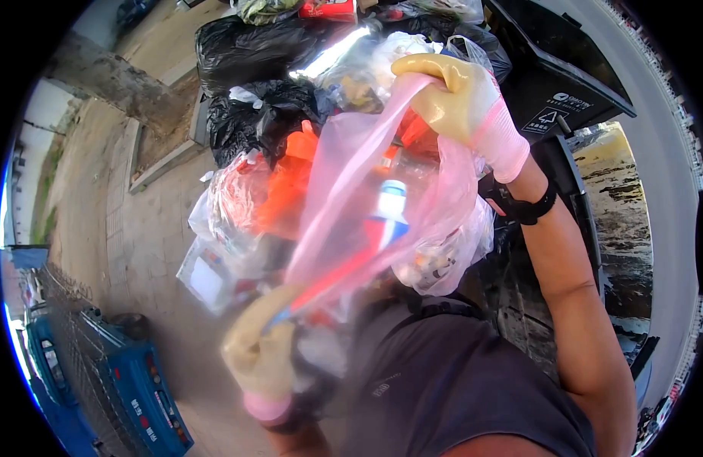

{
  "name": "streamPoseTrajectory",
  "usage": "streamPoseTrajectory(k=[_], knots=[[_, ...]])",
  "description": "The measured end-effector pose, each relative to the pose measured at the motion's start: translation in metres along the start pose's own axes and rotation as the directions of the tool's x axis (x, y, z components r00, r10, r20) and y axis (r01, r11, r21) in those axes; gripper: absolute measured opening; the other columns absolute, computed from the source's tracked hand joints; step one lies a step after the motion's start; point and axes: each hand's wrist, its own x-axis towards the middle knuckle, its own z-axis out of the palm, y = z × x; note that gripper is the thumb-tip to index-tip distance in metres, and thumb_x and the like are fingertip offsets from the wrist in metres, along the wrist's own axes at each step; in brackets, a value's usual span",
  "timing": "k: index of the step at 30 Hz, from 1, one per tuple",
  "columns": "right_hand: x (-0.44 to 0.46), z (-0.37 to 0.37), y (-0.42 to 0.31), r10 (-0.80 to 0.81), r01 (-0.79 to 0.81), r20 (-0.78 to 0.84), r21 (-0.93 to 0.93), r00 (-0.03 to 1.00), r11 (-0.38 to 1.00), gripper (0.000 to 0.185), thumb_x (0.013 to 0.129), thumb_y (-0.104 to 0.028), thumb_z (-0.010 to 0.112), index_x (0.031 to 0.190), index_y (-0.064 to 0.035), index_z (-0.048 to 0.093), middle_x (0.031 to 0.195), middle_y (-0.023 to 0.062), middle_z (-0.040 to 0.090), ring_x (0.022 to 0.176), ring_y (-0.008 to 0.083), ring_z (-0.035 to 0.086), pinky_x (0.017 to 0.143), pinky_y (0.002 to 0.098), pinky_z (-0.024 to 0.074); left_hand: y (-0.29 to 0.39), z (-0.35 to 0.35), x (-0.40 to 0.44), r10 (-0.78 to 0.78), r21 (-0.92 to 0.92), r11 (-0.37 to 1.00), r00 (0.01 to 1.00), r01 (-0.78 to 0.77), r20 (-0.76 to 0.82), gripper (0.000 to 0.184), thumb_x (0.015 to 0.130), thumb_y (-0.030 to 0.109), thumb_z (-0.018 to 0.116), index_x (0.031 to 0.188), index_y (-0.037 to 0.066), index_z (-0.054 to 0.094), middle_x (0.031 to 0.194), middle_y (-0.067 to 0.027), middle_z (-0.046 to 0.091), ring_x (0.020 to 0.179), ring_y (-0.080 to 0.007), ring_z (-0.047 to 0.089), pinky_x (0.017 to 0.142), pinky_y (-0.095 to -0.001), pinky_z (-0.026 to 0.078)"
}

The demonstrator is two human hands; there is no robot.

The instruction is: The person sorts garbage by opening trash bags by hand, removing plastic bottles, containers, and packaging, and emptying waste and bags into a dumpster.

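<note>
In the head view, a translucent pink plastic bag [344,167] stretches between two cream-coated gloves. The right grip [424,76] has its fingers curled over the bag's upper edge, pinching it. The left grip [279,305], blurred, is at the lower edge; whether its fingers are pressed together cannot be told. A white, blue and red container [392,209] shows at the bag's middle, inside or behind unclear. Black plastic bags [252,49] lie beyond, near a black bin [557,84].
</note>
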Motion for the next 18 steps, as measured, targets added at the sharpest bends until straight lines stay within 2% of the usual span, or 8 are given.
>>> streamPoseTrajectory(k=[2, 3, 6, 9, 13, 14, 17, 18], knots=[[0.003, 0.000, -0.008, 0.020, -0.020, 0.004, -0.033, 1.000, 0.999, 0.030, 0.087, -0.009, 0.066, 0.114, -0.0099, 0.077, 0.104, 0.0173, 0.077, 0.093, 0.0377, 0.075, 0.083, 0.0394, 0.0615, -0.010, -0.007, -0.016, -0.148, -0.083, 0.988, 0.959, 0.132, -0.243, 0.038, 0.097, 0.003, 0.052, 0.128, -0.013, 0.066, 0.097, -0.0217, 0.078, 0.089, -0.0254, 0.075, 0.090, -0.0355, 0.058], [0.005, 0.003, -0.012, 0.119, -0.120, 0.013, 0.066, 0.993, 0.991, 0.029, 0.090, -0.008, 0.064, 0.115, -0.0095, 0.078, 0.107, 0.0171, 0.077, 0.095, 0.0360, 0.076, 0.085, 0.0380, 0.0610, -0.011, -0.007, -0.018, -0.313, -0.301, 0.928, 0.899, 0.220, -0.306, 0.038, 0.103, 0.007, 0.051, 0.132, -0.014, 0.063, 0.095, -0.0194, 0.077, 0.084, -0.0224, 0.073, 0.086, -0.0339, 0.057], [0.003, 0.008, -0.008, 0.098, -0.100, 0.035, 0.047, 0.995, 0.994, 0.030, 0.092, -0.009, 0.064, 0.118, -0.0085, 0.078, 0.112, 0.0165, 0.078, 0.101, 0.0320, 0.076, 0.090, 0.0354, 0.0596, -0.049, -0.022, -0.027, -0.380, -0.396, 0.891, 0.842, 0.222, -0.382, 0.037, 0.106, 0.013, 0.057, 0.129, -0.014, 0.063, 0.090, -0.0157, 0.076, 0.074, -0.0187, 0.070, 0.077, -0.0311, 0.056], [-0.001, 0.011, -0.009, 0.144, -0.150, 0.094, 0.055, 0.985, 0.987, 0.033, 0.093, -0.010, 0.063, 0.122, -0.0071, 0.077, 0.117, 0.0169, 0.078, 0.108, 0.0317, 0.075, 0.096, 0.0351, 0.0574, -0.073, -0.027, -0.031, -0.401, -0.530, 0.835, 0.821, 0.146, -0.406, 0.036, 0.105, 0.013, 0.059, 0.129, -0.014, 0.064, 0.090, -0.0149, 0.075, 0.071, -0.0183, 0.070, 0.072, -0.0305, 0.057], [-0.011, 0.009, -0.015, 0.171, -0.177, 0.108, 0.049, 0.979, 0.983, 0.033, 0.094, -0.012, 0.063, 0.124, -0.0055, 0.076, 0.119, 0.0169, 0.077, 0.110, 0.0315, 0.075, 0.096, 0.0355, 0.0572, -0.099, -0.018, -0.032, -0.271, -0.349, 0.935, 0.773, 0.069, -0.573, 0.037, 0.107, 0.022, 0.062, 0.131, -0.006, 0.067, 0.083, -0.0108, 0.075, 0.063, -0.0139, 0.067, 0.054, -0.0281, 0.052], [-0.014, 0.010, -0.016, 0.187, -0.192, 0.113, 0.033, 0.976, 0.981, 0.032, 0.094, -0.012, 0.063, 0.124, -0.0053, 0.075, 0.119, 0.0170, 0.077, 0.110, 0.0313, 0.075, 0.096, 0.0356, 0.0572, -0.102, -0.021, -0.036, -0.275, -0.350, 0.933, 0.797, 0.086, -0.537, 0.038, 0.107, 0.022, 0.063, 0.134, -0.004, 0.066, 0.086, -0.0105, 0.076, 0.066, -0.0130, 0.069, 0.052, -0.0265, 0.051], [-0.024, 0.012, -0.014, 0.192, -0.201, 0.100, 0.095, 0.976, 0.975, 0.032, 0.094, -0.012, 0.064, 0.124, -0.0051, 0.075, 0.119, 0.0170, 0.077, 0.109, 0.0303, 0.075, 0.094, 0.0355, 0.0576, -0.082, -0.010, -0.026, -0.389, -0.449, 0.885, 0.724, 0.122, -0.570, 0.035, 0.107, 0.015, 0.061, 0.131, -0.010, 0.066, 0.088, -0.0102, 0.074, 0.072, -0.0154, 0.069, 0.073, -0.0277, 0.057], [-0.029, 0.015, -0.014, 0.225, -0.237, 0.102, 0.117, 0.969, 0.965, 0.031, 0.094, -0.011, 0.064, 0.122, -0.0050, 0.076, 0.118, 0.0176, 0.077, 0.107, 0.0301, 0.076, 0.093, 0.0354, 0.0579, -0.071, -0.006, -0.020, -0.394, -0.445, 0.887, 0.706, 0.124, -0.589, 0.033, 0.107, 0.015, 0.061, 0.128, -0.009, 0.066, 0.087, -0.0107, 0.074, 0.072, -0.0151, 0.069, 0.074, -0.0289, 0.057]])
